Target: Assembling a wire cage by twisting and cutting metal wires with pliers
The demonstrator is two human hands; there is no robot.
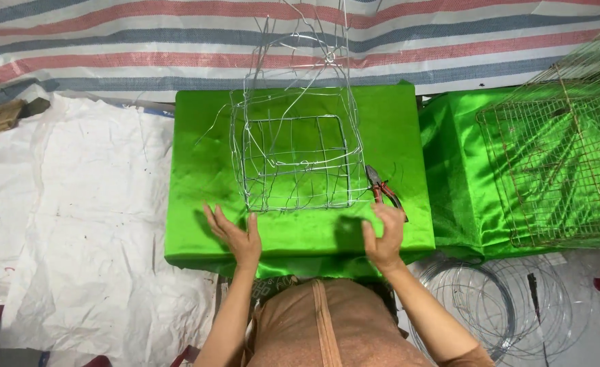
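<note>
A hand-bent wire frame (pixel 293 160), box-like with thin silver wires, stands on a table draped in shiny green cloth (pixel 198 170). My left hand (pixel 235 234) lies flat and open on the cloth just below the frame's left corner. My right hand (pixel 385 234) is raised near the frame's right corner, fingers curled, right beside a pair of red-handled pliers (pixel 385 190) lying on the cloth. I cannot tell whether the right hand touches the pliers or a thin wire.
A rusty wire mesh cage (pixel 558 170) rests on a second green-covered surface at the right. Coils of silver wire (pixel 490 299) lie on the floor at lower right. White sheeting (pixel 75 224) covers the floor left; a striped tarp (pixel 143 41) lies behind.
</note>
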